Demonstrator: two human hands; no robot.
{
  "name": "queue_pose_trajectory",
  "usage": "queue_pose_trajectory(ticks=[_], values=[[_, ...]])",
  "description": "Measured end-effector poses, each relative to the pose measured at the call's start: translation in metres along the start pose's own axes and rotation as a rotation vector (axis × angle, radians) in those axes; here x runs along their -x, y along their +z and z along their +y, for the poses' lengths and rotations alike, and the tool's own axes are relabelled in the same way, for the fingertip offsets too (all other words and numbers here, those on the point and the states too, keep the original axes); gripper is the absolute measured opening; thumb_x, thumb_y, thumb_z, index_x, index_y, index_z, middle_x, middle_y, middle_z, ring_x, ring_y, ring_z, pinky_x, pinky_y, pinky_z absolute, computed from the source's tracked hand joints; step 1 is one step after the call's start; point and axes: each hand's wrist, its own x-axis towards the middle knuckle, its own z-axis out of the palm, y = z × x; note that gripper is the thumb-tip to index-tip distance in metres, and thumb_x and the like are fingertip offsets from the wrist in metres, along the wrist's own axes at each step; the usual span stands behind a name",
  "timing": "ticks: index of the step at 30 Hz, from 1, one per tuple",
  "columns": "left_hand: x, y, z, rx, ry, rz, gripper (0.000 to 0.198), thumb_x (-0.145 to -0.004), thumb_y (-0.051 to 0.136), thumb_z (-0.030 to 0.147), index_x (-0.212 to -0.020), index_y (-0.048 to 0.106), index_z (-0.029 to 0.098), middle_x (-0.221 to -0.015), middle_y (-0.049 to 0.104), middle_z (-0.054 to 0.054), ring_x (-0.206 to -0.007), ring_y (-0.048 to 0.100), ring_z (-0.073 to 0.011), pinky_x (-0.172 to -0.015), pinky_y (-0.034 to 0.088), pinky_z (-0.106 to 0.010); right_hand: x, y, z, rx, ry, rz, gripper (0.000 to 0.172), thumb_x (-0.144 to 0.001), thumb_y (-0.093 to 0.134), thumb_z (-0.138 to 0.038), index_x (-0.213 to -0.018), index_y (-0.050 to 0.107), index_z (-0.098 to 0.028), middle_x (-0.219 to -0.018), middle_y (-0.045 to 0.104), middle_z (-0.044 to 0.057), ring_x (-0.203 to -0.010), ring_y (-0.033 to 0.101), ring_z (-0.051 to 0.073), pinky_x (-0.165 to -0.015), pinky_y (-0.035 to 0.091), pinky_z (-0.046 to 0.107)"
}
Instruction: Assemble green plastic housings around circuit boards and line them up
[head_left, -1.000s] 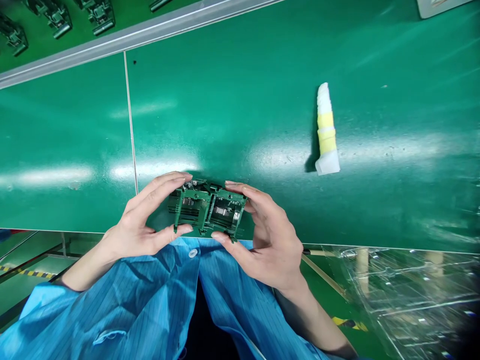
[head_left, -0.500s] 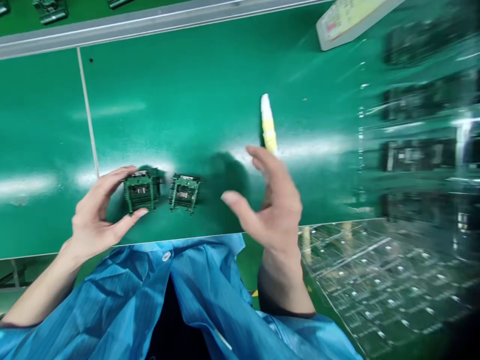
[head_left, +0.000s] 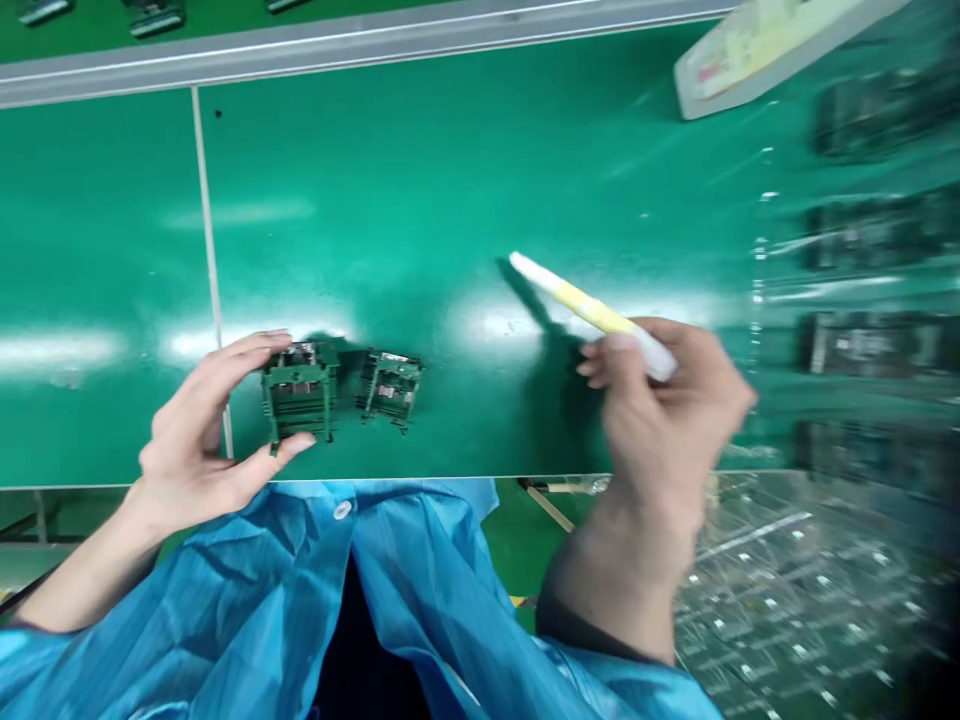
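My left hand (head_left: 202,430) grips a small green frame-like part (head_left: 300,390) between thumb and fingers, at the left near the table's front edge. A second, similar green part (head_left: 391,385) stands just right of it, touched by neither hand. My right hand (head_left: 667,400) is closed around the lower end of a white and yellow pen (head_left: 581,302). The pen's white tip points up and to the left, over the green tabletop (head_left: 450,180), and casts a shadow there.
A pale container with a yellow label (head_left: 750,60) stands at the back right. Clear trays with dark parts (head_left: 862,345) lie along the right side, and a clear compartmented tray (head_left: 795,600) is at the lower right. A metal rail (head_left: 360,45) runs along the back.
My right hand has taken hold of the pen, moved right and tilted it. The left hand still holds the same green part. The view has shifted slightly.
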Motion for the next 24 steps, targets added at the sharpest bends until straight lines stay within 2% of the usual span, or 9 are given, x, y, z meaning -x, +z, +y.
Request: queue_pose_trajectory(ticks=[3,5,8,13,19,24], values=[[-0.006,0.002,0.006,-0.021,0.055,-0.024,0.084,-0.065,0.09,0.015,-0.14,0.053,0.024,-0.129,0.066,-0.011,-0.122,0.063,-0.0293,-0.107,0.054,-0.05,0.008,-0.009,-0.01,-0.459,-0.005,-0.025,0.02,-0.069,0.085,-0.037,-0.078,0.076,-0.021,-0.05,0.062,0.0,-0.036,0.053,0.012,-0.034,0.042,0.024],[-0.008,0.004,0.009,-0.007,0.097,-0.031,0.083,-0.066,0.089,0.017,-0.14,0.052,0.021,-0.129,0.066,-0.013,-0.123,0.063,-0.0293,-0.107,0.054,-0.05,0.016,-0.015,-0.019,-0.607,-0.02,-0.107,0.018,-0.067,0.089,-0.036,-0.077,0.079,-0.025,-0.045,0.06,-0.002,-0.032,0.052,0.012,-0.028,0.041,0.023],[-0.009,0.006,0.012,0.032,0.125,-0.053,0.083,-0.067,0.09,0.023,-0.141,0.052,0.019,-0.129,0.065,-0.015,-0.124,0.062,-0.0299,-0.108,0.053,-0.049,0.033,-0.02,-0.034,-0.616,-0.012,-0.219,0.014,-0.073,0.086,-0.035,-0.084,0.08,-0.029,-0.047,0.063,-0.002,-0.033,0.056,0.012,-0.029,0.047,0.023],[-0.009,0.008,0.015,0.078,0.134,-0.085,0.086,-0.066,0.091,0.03,-0.141,0.051,0.018,-0.129,0.065,-0.017,-0.124,0.061,-0.0298,-0.108,0.053,-0.049,0.054,-0.012,-0.049,-0.638,-0.061,-0.246,0.014,-0.081,0.08,-0.025,-0.094,0.079,-0.03,-0.057,0.068,-0.002,-0.04,0.063,0.014,-0.034,0.054,0.026],[-0.007,0.008,0.018,0.073,0.153,-0.077,0.081,-0.07,0.088,0.029,-0.142,0.051,0.018,-0.129,0.066,-0.016,-0.122,0.063,-0.0294,-0.106,0.054,-0.051,0.063,0.005,-0.052,-0.711,-0.04,-0.349,0.022,-0.084,0.073,-0.017,-0.101,0.078,-0.031,-0.067,0.073,-0.001,-0.047,0.066,0.013,-0.038,0.056,0.025],[-0.007,0.01,0.019,0.092,0.201,-0.057,0.08,-0.071,0.088,0.026,-0.141,0.051,0.014,-0.126,0.067,-0.017,-0.121,0.064,-0.0302,-0.104,0.056,-0.05,0.073,0.012,-0.058,-0.657,0.008,-0.423,0.035,-0.086,0.067,-0.011,-0.108,0.076,-0.036,-0.077,0.076,-0.002,-0.054,0.068,0.013,-0.045,0.059,0.027]])
